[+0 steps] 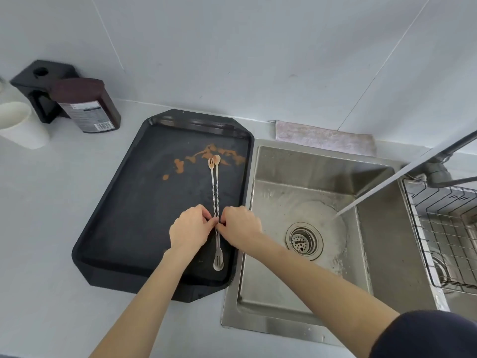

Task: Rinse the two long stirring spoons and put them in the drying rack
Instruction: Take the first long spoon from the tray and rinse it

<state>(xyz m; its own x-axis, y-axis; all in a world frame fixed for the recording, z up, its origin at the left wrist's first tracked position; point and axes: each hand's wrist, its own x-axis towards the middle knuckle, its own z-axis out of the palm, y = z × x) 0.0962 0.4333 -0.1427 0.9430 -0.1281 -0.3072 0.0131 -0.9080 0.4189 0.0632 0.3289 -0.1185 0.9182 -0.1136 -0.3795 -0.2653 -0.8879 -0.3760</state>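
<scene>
- Your left hand (pixel 191 228) and right hand (pixel 240 226) meet over the black tray (pixel 129 215), fingertips pinched together on the twisted shafts of the two long stirring spoons (pixel 216 202).
- Both hands are clamped on the spoons at about the same spot along their length; your right hand's fingertips (pixel 221 224) touch the shafts from the 3 o'clock side, your left hand's from 9 o'clock.
- The spoons lie side by side, touching, running from 12 o'clock to 6 o'clock over the right part of the tray. At the far end you can see a small fork tip and a spoon bowl next to each other; at the near end a slotted tip shows below your hands.
- Whether the spoons are lifted or resting on the tray, you cannot tell.
- A brown spill (pixel 209 156) is smeared on the tray at 12 o'clock from your hands, just around the far tips.
- The sink (pixel 322 161) sits at 3 o'clock from the tray, with water (pixel 374 192) running from the tap (pixel 444 153) into the basin near the drain (pixel 304 240).
- The wire drying rack (pixel 438 228) is at the far 3 o'clock edge, beyond the sink.
- On the tabletop (pixel 51 228) at 10 o'clock stand a dark bottle (pixel 87 104) and a white cup (pixel 20 125); a folded cloth (pixel 325 136) lies behind the sink.
</scene>
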